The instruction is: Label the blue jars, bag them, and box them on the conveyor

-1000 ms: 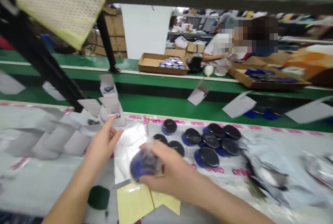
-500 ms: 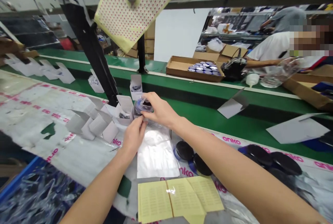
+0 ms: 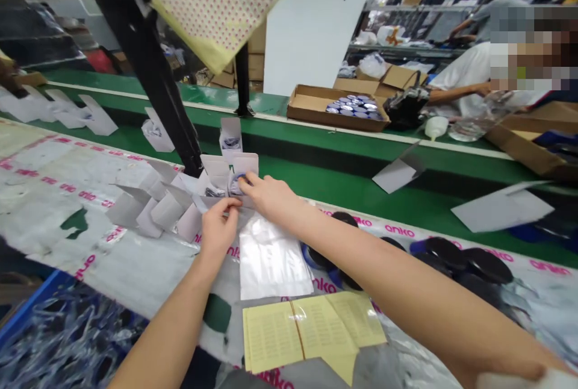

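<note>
My right hand (image 3: 273,196) has its fingertips curled over a blue round item (image 3: 235,183), which sits low in a small open white box (image 3: 249,164). Clear plastic seems to be around the item. My left hand (image 3: 219,223) pinches the near lower edge of that box between thumb and finger. Close against its left side stands another open white box (image 3: 215,166) with something dark and bagged inside. Below my hands lies a stack of clear plastic bags (image 3: 275,262). The fingertips of my right hand are partly hidden in the box.
Empty white boxes (image 3: 167,208) stand to the left. A filled box (image 3: 231,136) is on the green conveyor (image 3: 307,169). Yellow label sheets (image 3: 311,329) lie in front, black-and-blue round items (image 3: 445,253) to the right. A black post (image 3: 149,70) rises ahead; a co-worker (image 3: 465,76) sits across.
The blue item has gone from above the box down into it, with my right hand lowered. The box's raised flap now shows behind my fingers. My view has tilted slightly downward.
</note>
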Available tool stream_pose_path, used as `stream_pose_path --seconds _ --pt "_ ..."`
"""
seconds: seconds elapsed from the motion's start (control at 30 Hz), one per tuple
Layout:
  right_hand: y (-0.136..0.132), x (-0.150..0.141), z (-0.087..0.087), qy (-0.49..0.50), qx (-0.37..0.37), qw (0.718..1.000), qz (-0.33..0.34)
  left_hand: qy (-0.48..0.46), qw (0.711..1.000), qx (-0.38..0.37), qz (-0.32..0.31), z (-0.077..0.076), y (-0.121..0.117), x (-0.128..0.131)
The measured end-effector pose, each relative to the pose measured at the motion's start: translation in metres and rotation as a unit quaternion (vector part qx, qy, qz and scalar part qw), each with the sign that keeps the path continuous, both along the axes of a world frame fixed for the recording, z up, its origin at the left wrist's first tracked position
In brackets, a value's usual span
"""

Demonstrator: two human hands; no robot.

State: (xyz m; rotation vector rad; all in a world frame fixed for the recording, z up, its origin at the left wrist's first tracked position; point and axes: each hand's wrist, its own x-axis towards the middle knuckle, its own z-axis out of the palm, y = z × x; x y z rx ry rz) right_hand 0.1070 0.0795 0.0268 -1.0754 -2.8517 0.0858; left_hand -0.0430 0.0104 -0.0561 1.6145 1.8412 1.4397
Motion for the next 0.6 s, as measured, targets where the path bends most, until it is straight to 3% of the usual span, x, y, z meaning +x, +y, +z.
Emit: stream_pose_path --seconds 0.33,0.5,0.6 --pt "0.017 -0.016 -0.016 0.086 -0.025 0.996 -0.013 -0.015 0.999 -0.036 0.003 -0.004 0.01 -0.007" --pt "0.044 0.01 -0.014 0.144 -0.016 0.989 0.001 -0.048 0.998 -0.023 -0.01 -0.002 0.01 0.001" --pt "0.083 0.04 -0.004 0.164 0.002 0.982 -0.096 0.009 0.996 -0.047 -0.077 0.0 0.008 0.009"
